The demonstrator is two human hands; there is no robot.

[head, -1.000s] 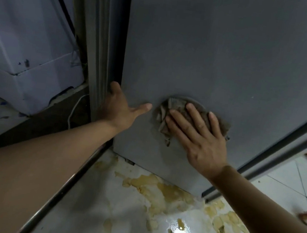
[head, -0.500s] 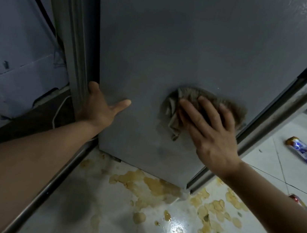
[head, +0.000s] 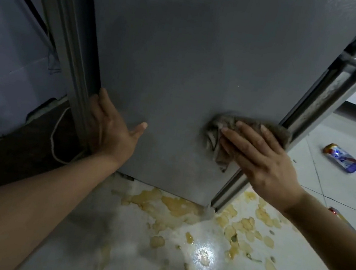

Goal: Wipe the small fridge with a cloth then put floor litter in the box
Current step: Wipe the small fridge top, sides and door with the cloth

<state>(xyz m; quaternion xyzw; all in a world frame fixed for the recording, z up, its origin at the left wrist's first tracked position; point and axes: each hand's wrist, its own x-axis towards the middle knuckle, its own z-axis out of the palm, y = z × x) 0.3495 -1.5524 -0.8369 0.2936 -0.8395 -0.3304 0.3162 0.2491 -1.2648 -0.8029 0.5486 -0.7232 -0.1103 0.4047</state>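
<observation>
Wiping fridge (head: 206, 58) side, frame centre | R hand (head: 264, 163) flat, pressing cloth (head: 223, 127) centre-right | L hand (head: 109, 129) flat, bracing left edge (fingers straight) | next: prob. finish panel, then wrapper (head: 343, 158) right-side floor

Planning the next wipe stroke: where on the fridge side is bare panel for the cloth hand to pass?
Bare panel lies between the left hand and the cloth, and all of the fridge side above both hands. It is crowded at the right: the right hand has the cloth against the edge trim. Low down, only a narrow strip remains above the stained floor.
</observation>
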